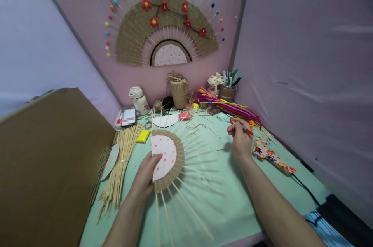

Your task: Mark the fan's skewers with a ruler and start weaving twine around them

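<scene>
My left hand [147, 171] grips the straight edge of a half-round fan [166, 155], with the thumb on its pink-dotted white centre. A woven tan band [180, 153] rims that centre, and thin wooden sticks fan out from it, slightly blurred, over the tabletop. Above the right side of the table, my right hand [241, 142] is closed on a slim red pen [247, 129]. It is apart from the fan. A thin loose stick [223, 149] lies just left of the right hand.
A stick bundle [124, 165] and yellow packet [143, 136] lie left, by a cardboard panel [43, 161]. At right is a flower-patterned glue gun [272, 156] with a cord. Coloured pipe cleaners [230, 106] and a twine-wrapped pot [178, 91] stand behind. A finished fan [131, 37] hangs above.
</scene>
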A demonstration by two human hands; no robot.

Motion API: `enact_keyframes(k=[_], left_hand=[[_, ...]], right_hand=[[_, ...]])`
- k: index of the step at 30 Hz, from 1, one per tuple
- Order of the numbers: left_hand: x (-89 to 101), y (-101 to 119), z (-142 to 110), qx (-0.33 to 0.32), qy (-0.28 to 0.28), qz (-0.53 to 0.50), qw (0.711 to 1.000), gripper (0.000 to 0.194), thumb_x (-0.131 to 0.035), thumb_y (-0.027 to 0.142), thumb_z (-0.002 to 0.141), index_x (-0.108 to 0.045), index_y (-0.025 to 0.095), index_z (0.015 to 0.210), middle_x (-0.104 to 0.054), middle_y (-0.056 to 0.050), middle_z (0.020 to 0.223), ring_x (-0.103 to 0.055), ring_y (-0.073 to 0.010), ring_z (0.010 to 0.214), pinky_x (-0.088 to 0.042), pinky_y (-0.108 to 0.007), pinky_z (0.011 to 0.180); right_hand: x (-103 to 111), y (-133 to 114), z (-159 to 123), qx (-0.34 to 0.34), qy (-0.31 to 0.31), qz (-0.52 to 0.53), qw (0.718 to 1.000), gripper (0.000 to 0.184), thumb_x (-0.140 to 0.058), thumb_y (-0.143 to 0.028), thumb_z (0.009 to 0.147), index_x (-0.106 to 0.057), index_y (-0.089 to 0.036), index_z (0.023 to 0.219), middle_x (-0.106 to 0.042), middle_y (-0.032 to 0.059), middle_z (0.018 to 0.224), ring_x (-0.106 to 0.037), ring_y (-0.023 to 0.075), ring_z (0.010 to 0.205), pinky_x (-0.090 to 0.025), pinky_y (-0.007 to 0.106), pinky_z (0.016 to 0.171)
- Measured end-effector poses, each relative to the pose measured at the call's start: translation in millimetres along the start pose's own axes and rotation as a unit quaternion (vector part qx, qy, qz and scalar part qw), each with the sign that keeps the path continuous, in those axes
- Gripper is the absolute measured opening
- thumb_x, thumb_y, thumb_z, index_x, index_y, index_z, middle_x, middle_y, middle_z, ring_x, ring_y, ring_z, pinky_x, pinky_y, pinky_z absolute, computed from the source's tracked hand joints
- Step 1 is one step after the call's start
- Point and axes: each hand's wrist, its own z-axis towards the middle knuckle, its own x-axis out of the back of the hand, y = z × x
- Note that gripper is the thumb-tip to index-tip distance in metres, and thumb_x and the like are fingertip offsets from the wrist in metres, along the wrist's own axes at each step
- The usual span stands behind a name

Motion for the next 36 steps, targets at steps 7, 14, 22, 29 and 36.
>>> enact_keyframes(k=[7, 14, 22, 29, 36], left_hand=[[18.5, -8, -2, 0.036, -0.057, 0.092, 0.993, 0.041, -0.075, 0.029, 0.072, -0.057, 0.014, 0.106, -0.073, -0.012, 0.096, -0.071, -0.0208, 0.077, -0.054, -0.029, 0.069], [15.2, -22, -4, 0.063, -0.118, 0.13, 0.983, 0.05, -0.073, 0.033, 0.074, -0.053, 0.012, 0.114, -0.072, -0.012, 0.094, -0.069, -0.0213, 0.079, -0.053, -0.032, 0.071], [12.5, -31, -8, 0.054, -0.13, 0.166, 0.976, 0.05, -0.073, 0.033, 0.072, -0.054, 0.013, 0.114, -0.072, -0.01, 0.087, -0.068, -0.0216, 0.074, -0.049, -0.028, 0.061], [13.7, -28, -4, 0.073, -0.143, 0.137, 0.978, 0.053, -0.073, 0.036, 0.071, -0.052, 0.013, 0.113, -0.072, -0.009, 0.084, -0.067, -0.0189, 0.069, -0.048, -0.026, 0.06], [15.7, -30, 0, 0.09, -0.153, 0.128, 0.976, 0.064, -0.077, 0.045, 0.064, -0.052, 0.015, 0.115, -0.073, -0.008, 0.087, -0.067, -0.0204, 0.071, -0.049, -0.028, 0.062]], right_hand=[[-4, -17, -13, -0.003, -0.09, -0.068, 0.994, 0.026, -0.054, -0.039, 0.086, -0.062, -0.021, 0.102, -0.062, -0.001, 0.069, -0.054, 0.0136, 0.064, -0.044, 0.029, 0.065], [-29, -66, -3, 0.079, -0.339, -0.24, 0.906, 0.038, -0.054, -0.055, 0.086, -0.068, -0.02, 0.088, -0.059, -0.0009, 0.058, -0.048, 0.0131, 0.051, -0.036, 0.027, 0.053], [-133, -27, 49, 0.238, -0.426, -0.549, 0.679, 0.041, -0.036, -0.043, 0.098, -0.064, -0.016, 0.086, -0.065, 0.0123, 0.092, -0.058, 0.0215, 0.088, -0.038, 0.029, 0.075], [-164, 27, 56, 0.164, -0.463, -0.6, 0.632, 0.028, -0.043, -0.021, 0.093, -0.055, -0.014, 0.118, -0.066, 0.0166, 0.109, -0.062, 0.0249, 0.098, -0.042, 0.029, 0.078], [-133, 35, 86, 0.125, -0.434, -0.56, 0.695, 0.03, -0.062, -0.012, 0.076, -0.063, -0.014, 0.106, -0.067, 0.0168, 0.105, -0.064, 0.0262, 0.093, -0.045, 0.03, 0.079]])
